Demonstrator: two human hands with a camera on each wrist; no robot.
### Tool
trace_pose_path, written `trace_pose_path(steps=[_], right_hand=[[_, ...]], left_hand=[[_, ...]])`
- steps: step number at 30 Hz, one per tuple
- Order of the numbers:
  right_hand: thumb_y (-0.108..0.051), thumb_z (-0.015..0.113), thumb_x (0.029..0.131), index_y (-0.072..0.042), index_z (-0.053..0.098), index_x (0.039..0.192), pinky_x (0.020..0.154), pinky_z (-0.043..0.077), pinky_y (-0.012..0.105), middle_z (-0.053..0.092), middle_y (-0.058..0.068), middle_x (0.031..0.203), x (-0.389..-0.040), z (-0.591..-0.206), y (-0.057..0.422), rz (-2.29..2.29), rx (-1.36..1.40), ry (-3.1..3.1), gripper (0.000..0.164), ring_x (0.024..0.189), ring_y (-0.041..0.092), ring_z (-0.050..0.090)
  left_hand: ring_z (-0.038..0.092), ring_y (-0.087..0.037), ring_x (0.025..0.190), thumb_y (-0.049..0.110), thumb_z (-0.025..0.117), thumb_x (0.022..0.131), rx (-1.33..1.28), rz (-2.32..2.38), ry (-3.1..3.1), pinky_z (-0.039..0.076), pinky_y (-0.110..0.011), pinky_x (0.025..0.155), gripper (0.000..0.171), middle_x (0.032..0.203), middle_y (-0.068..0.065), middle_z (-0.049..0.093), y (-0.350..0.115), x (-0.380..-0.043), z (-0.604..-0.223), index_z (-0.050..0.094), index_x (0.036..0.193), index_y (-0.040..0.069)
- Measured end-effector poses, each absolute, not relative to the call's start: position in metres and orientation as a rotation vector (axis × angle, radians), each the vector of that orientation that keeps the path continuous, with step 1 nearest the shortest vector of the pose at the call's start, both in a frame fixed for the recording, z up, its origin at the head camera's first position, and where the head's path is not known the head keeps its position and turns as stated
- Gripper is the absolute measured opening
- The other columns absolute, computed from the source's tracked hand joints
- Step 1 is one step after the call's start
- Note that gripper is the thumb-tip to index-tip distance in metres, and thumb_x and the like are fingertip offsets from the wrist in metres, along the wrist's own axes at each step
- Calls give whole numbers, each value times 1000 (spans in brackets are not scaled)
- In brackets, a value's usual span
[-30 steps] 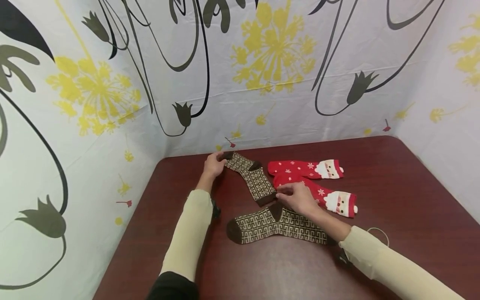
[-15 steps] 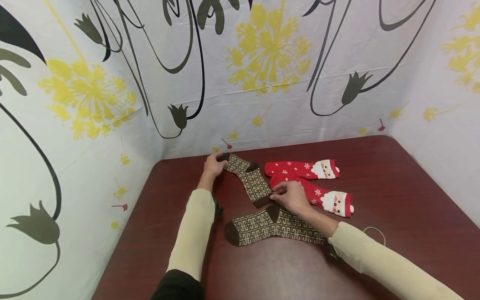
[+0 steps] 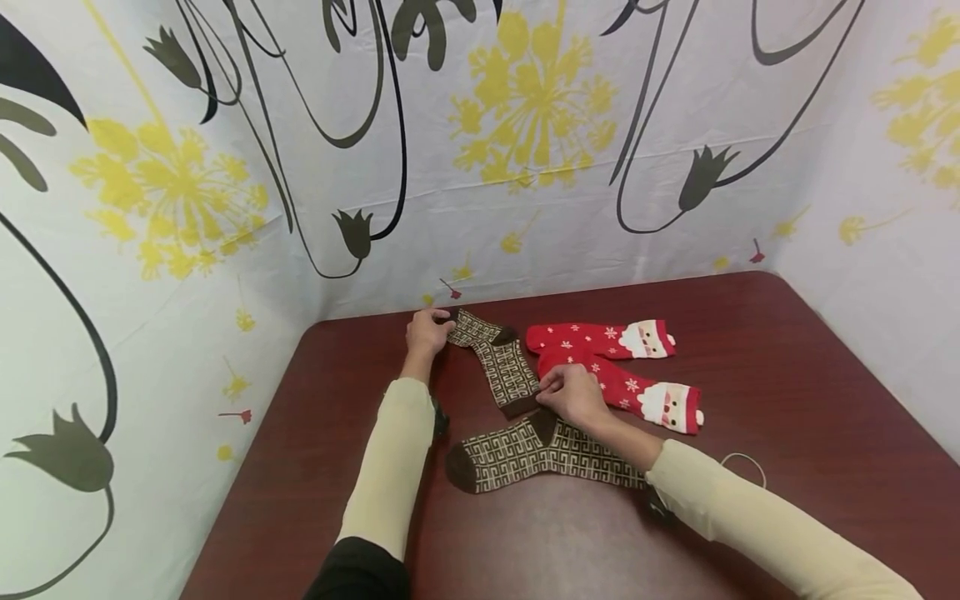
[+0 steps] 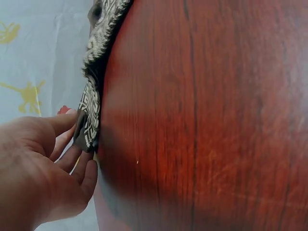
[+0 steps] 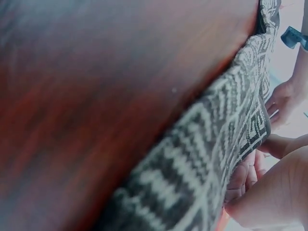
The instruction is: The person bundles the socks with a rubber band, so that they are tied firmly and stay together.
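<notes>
Here's the left hand (image 3: 427, 333) at the 10 o'clock end of the far patterned sock (image 3: 506, 367), thumb and fingers pinching its dark toe tip, as the left wrist view confirms. Over at about 4 o'clock of that same sock, the right hand (image 3: 572, 395) has thumb and fingertips closed together on the edge by the dark cuff. The sock lies slantwise, toe towards 10 o'clock, cuff towards 5, near the far edge of the red-brown table (image 3: 337, 467). Below it, the near patterned sock (image 3: 517, 457) stretches out, toe at 9 o'clock, its 3 o'clock end passing under the right forearm. And at 1 o'clock from that one, two red socks (image 3: 628, 389) fan out, white-bearded Santa faces on their 3 and 4 o'clock ends.
</notes>
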State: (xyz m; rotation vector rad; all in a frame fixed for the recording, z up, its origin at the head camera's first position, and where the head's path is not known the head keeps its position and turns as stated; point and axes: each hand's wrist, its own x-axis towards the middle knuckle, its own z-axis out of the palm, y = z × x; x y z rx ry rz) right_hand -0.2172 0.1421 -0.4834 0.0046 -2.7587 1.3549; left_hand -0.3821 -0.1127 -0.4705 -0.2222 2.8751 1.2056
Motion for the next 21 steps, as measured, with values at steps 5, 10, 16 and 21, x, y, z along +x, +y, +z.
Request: trace_pose_path(steps=[5, 10, 16, 21], right_hand=[[-2, 79, 86, -4, 77, 91, 78, 56, 42, 73, 3, 78, -215, -480, 142, 1402, 8, -2761, 5, 74, 17, 69], [-1, 76, 89, -2, 75, 93, 67, 54, 34, 70, 6, 79, -213, -477, 141, 1496, -14, -2734, 4, 68, 17, 65], [3, 72, 93, -2, 77, 92, 65, 53, 31, 71, 9, 86, -210, -476, 142, 1608, -69, -2689, 8, 71, 18, 64], [6, 70, 94, 3, 79, 97, 71, 61, 33, 77, 15, 96, -208, -477, 143, 1723, -85, -2647, 10, 77, 20, 72]], left_hand=[[64, -36, 115, 31, 75, 102, -345, 1230, 2911, 52, -50, 97, 20, 143, -10, 66, -108, -380, -469, 80, 113, 15], [64, -32, 114, 32, 77, 101, -345, 1249, 2933, 51, -49, 100, 18, 125, -7, 73, -110, -380, -467, 77, 107, 15], [62, -32, 123, 24, 74, 103, -234, 1302, 2917, 45, -49, 109, 27, 126, -9, 73, -118, -375, -461, 73, 127, 14], [58, -34, 132, 21, 68, 106, -129, 1242, 2934, 40, -52, 116, 27, 134, -10, 71, -126, -372, -459, 76, 131, 14]])
